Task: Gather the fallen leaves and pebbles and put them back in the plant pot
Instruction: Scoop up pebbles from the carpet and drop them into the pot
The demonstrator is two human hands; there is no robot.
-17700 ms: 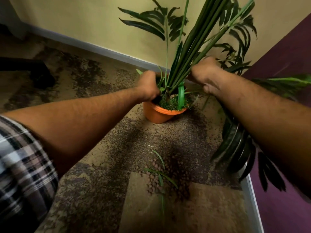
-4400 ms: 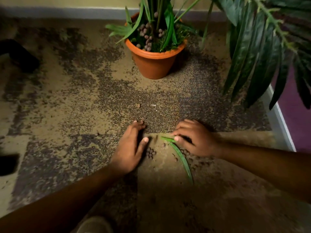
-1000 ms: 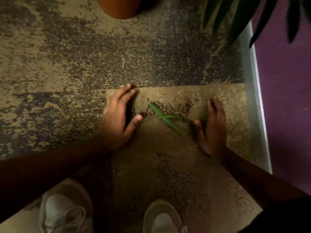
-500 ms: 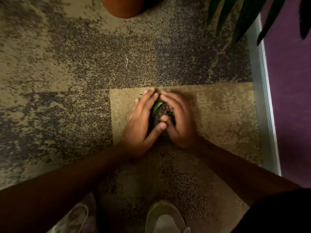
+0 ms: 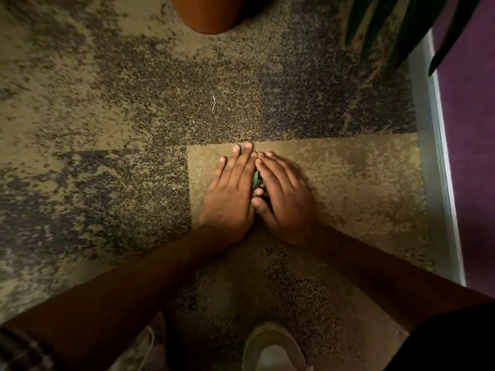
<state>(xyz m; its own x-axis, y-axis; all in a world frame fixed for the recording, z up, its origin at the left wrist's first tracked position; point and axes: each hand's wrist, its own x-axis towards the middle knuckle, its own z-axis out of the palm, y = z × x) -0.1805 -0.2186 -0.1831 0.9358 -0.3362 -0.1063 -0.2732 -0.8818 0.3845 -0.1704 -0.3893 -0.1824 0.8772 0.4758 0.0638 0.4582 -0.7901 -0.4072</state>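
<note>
From my remote seat I saw the mottled carpet fill most of the frame, a short nubby pile in tan with speckled purplish-grey patches, and a plainer tan square tile at centre. On that tile the left hand and the right hand lay side by side, palms down, fingers nearly straight and close together, the two hands pressed against each other along their inner edges to form a low cupped tent. In the narrow slit between them a sliver of green leaf showed, thin and glossy; what else lay under the palms I could not tell, and no pebbles were visible. The plant pot sat at the top centre, well apart from the hands, only its smooth rounded orange base in view. Long dark green fronds hung in the upper right. A pale skirting strip ran down the right side beside a purple wall. A pale shoe showed at the bottom centre.
</note>
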